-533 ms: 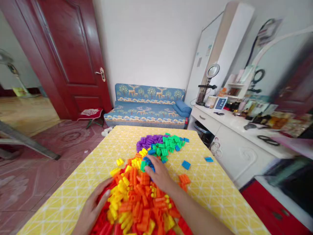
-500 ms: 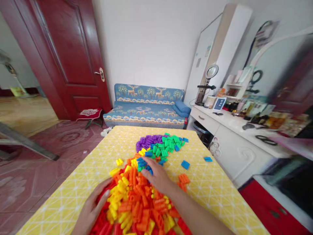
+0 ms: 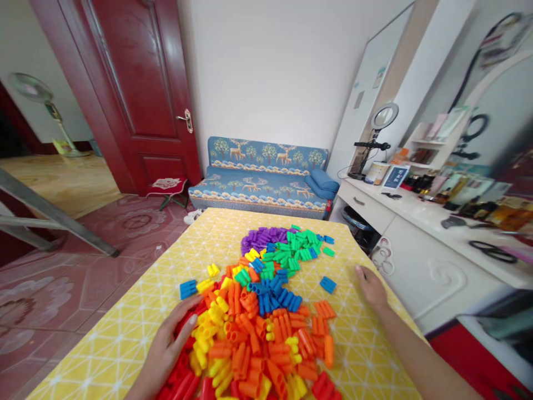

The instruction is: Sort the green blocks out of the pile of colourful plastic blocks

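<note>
A heap of plastic tube blocks covers the yellow tablecloth [image 3: 125, 339]: orange blocks [image 3: 258, 339] nearest me, blue blocks [image 3: 275, 294] mid-table, green blocks [image 3: 293, 253] and purple blocks [image 3: 260, 239] farther back. My left hand [image 3: 166, 347] lies flat with its fingers stretched out against the red and yellow blocks at the heap's left side. My right hand [image 3: 371, 289] is down on the cloth by the table's right edge, away from the heap, fingers bent together over a spot I cannot see. One loose blue block [image 3: 328, 284] lies just left of it, another [image 3: 188, 289] left of the heap.
A white dresser [image 3: 416, 250] crowded with bottles and a ring light [image 3: 383, 116] stands close on the right. A blue patterned sofa [image 3: 258, 186] is beyond the table's far end. At left are a dark red open door [image 3: 141, 94], a small stool [image 3: 166, 186] and a metal ladder rail [image 3: 50, 222].
My right hand left the blue blocks mid-heap and swung right to the table's edge, where a loose blue block lay. Blue blocks now lie spread mid-table. The view shifted slightly.
</note>
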The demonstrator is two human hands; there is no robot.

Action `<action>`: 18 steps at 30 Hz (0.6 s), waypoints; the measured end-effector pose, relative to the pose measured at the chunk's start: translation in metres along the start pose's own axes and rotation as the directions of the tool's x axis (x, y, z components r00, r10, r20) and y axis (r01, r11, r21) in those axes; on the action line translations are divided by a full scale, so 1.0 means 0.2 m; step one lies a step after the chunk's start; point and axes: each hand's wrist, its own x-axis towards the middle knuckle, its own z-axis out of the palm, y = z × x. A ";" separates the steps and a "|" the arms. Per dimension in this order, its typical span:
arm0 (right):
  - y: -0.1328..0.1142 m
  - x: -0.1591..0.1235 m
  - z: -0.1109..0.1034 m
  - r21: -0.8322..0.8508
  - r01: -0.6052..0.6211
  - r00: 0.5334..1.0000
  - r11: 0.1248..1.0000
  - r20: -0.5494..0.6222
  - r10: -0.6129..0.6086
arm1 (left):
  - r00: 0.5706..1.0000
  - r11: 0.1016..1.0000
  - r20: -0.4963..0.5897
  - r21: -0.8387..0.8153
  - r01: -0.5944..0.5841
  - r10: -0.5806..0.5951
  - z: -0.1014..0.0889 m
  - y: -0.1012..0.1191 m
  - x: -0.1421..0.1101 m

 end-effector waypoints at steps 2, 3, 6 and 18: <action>-0.15 -0.10 0.11 0.097 0.076 0.993 0.992 0.086 -0.085 | 1.000 1.000 0.005 -0.006 -0.003 0.003 0.00 0.01 0.00; -0.25 -0.16 0.16 0.150 0.108 0.984 0.983 0.122 -0.127 | 1.000 1.000 0.009 -0.011 -0.005 0.005 0.00 0.02 0.00; -0.59 -0.36 0.29 0.514 0.082 0.931 0.854 0.266 -0.250 | 1.000 1.000 0.015 -0.025 -0.009 0.010 0.00 0.02 0.00; -1.02 -0.80 -0.19 0.766 0.073 0.680 0.639 0.431 -0.593 | 1.000 0.997 0.028 -0.071 0.006 -0.004 -0.05 0.05 -0.07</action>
